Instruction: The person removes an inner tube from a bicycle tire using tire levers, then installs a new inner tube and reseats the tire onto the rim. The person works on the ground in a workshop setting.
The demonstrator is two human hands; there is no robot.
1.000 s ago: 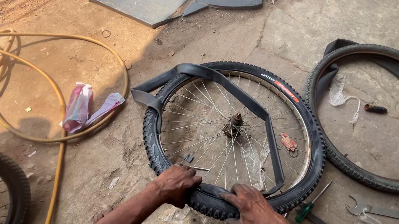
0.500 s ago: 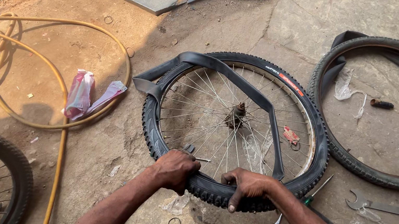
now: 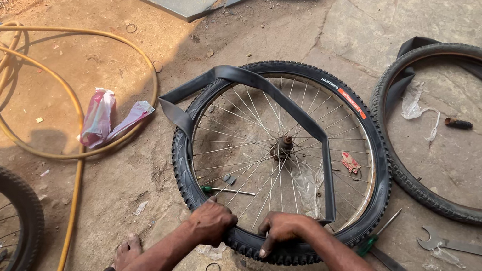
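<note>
Head view: one spoked bicycle wheel lies flat on the dirt floor, its knobby tyre gripped at 6 o'clock by the left hand and right hand, both closed on it. One black inner tube drapes across the spokes. One loose tyre lies at 3 o'clock, one yellow hose at 9 o'clock, one spanner at 4 o'clock.
</note>
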